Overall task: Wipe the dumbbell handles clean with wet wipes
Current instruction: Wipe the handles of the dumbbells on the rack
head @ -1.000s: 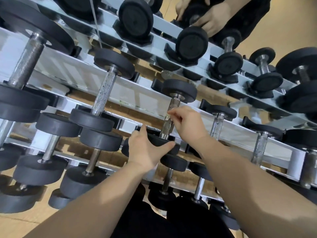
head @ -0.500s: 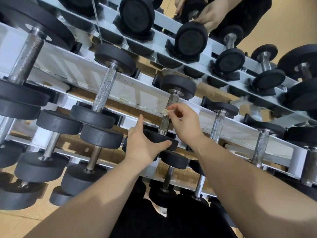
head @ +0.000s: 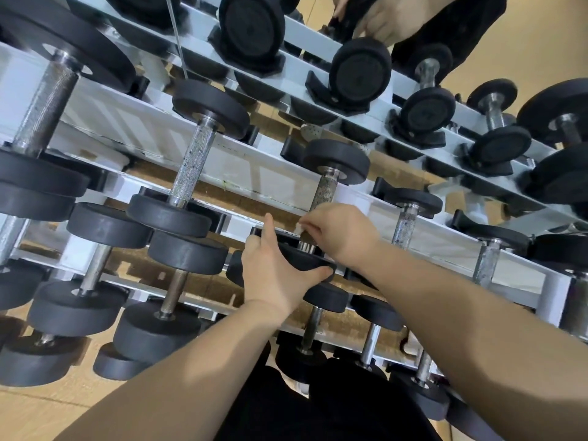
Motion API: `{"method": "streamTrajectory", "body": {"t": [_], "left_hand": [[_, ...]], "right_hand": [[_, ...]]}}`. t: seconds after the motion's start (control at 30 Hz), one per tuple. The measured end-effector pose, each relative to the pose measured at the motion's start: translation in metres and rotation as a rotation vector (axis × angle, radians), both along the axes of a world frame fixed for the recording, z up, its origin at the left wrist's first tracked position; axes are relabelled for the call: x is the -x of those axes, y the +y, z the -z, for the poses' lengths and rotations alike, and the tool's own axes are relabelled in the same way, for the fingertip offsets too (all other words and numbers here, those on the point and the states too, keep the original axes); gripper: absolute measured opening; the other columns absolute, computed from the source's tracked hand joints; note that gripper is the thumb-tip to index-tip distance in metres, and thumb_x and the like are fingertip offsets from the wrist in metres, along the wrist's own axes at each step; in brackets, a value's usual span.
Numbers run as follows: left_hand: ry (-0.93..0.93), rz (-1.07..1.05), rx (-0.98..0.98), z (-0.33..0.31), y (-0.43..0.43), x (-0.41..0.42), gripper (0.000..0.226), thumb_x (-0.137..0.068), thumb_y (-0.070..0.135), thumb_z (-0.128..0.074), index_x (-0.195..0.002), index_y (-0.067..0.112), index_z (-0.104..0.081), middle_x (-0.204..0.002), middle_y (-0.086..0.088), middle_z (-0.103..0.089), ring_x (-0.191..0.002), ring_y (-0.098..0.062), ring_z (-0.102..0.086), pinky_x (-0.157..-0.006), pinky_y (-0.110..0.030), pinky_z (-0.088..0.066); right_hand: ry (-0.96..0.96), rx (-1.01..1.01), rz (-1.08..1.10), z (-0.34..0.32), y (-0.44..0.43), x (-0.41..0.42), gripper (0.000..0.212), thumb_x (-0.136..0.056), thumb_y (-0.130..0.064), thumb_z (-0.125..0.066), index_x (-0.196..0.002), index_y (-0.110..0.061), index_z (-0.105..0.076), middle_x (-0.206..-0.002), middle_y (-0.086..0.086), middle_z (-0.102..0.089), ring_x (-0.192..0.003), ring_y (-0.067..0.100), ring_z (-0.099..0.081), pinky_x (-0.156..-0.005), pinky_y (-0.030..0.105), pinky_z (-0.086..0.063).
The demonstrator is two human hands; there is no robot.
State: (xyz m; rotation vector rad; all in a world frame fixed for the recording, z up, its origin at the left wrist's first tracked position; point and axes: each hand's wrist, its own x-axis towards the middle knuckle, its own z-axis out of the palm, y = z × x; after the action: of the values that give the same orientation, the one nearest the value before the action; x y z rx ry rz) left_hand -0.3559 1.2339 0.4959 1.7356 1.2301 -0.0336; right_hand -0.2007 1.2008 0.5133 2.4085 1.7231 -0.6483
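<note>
Most of the wet wipe escapes us: only a small white scrap shows at the fingertips of our right hand, and the rest is buried in the pinch. That hand also hides the lower stretch of the knurled handle, so we cannot tell how far the wipe wraps round it. The right fingers are bunched and curled, pinching the wipe against the handle just above the near head.

Our left hand grips the dumbbell by that near head. The thumb lies on the rim facing us, the fingers curl over the far rim, and one finger stands straight up. The palm covers the head's left part.

The dumbbell lies across the middle tier of the rack, its far end at the rear rail and its near head at the front rail. At the rack's top edge another person's hand is cut off and blurred, on something dark we cannot make out.
</note>
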Motion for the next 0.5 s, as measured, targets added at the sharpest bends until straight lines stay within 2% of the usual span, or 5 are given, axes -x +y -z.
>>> {"method": "streamTrajectory", "body": {"t": [0.07, 0.13, 0.23, 0.37, 0.5], "left_hand": [[0.006, 0.017, 0.007, 0.000, 0.001, 0.000, 0.143, -0.051, 0.067, -0.089, -0.161, 0.026, -0.007, -0.135, -0.007, -0.044, -0.134, -0.026, -0.038, -0.113, -0.040, -0.038], [0.012, 0.035, 0.014, 0.001, 0.004, 0.002, 0.141, -0.052, 0.067, -0.088, -0.161, 0.026, -0.007, -0.136, -0.007, -0.043, -0.134, -0.025, -0.038, -0.113, -0.039, -0.038], [0.014, 0.051, 0.052, 0.003, 0.010, 0.003, 0.141, -0.051, 0.066, -0.089, -0.161, 0.027, -0.008, -0.136, -0.006, -0.043, -0.134, -0.023, -0.039, -0.111, -0.039, -0.040], [-0.018, 0.044, 0.077, 0.005, 0.015, 0.007, 0.141, -0.052, 0.062, -0.092, -0.161, 0.025, -0.011, -0.139, -0.006, -0.042, -0.135, -0.023, -0.039, -0.110, -0.037, -0.040], [-0.053, 0.027, 0.126, 0.008, 0.017, 0.010, 0.138, -0.052, 0.061, -0.092, -0.161, 0.026, -0.014, -0.143, -0.003, -0.039, -0.138, -0.021, -0.037, -0.112, -0.038, -0.039]], "right_hand": [[-0.093, -0.003, 0.029, -0.004, 0.013, -0.013, 0.017, -0.097, -0.017, -0.051, -0.093, -0.016, -0.067, -0.092, 0.006, -0.064, -0.086, 0.031, -0.064, -0.075, 0.038, -0.054], [-0.134, -0.124, 0.188, -0.006, 0.022, -0.026, 0.016, -0.097, -0.019, -0.054, -0.094, -0.017, -0.070, -0.091, 0.007, -0.065, -0.085, 0.031, -0.062, -0.074, 0.038, -0.053], [-0.020, -0.311, 0.314, -0.001, 0.014, -0.025, 0.021, -0.099, -0.025, -0.057, -0.108, -0.020, -0.076, -0.102, 0.004, -0.073, -0.096, 0.026, -0.066, -0.086, 0.039, -0.053], [0.240, -0.315, 0.159, 0.004, -0.020, -0.001, 0.017, -0.092, -0.019, -0.068, -0.107, -0.018, -0.078, -0.100, 0.000, -0.076, -0.093, 0.020, -0.070, -0.086, 0.031, -0.053], [0.154, -0.298, 0.123, 0.005, -0.005, -0.014, 0.018, -0.095, -0.025, -0.064, -0.109, -0.022, -0.076, -0.097, 0.000, -0.074, -0.092, 0.023, -0.068, -0.083, 0.038, -0.055]]}}
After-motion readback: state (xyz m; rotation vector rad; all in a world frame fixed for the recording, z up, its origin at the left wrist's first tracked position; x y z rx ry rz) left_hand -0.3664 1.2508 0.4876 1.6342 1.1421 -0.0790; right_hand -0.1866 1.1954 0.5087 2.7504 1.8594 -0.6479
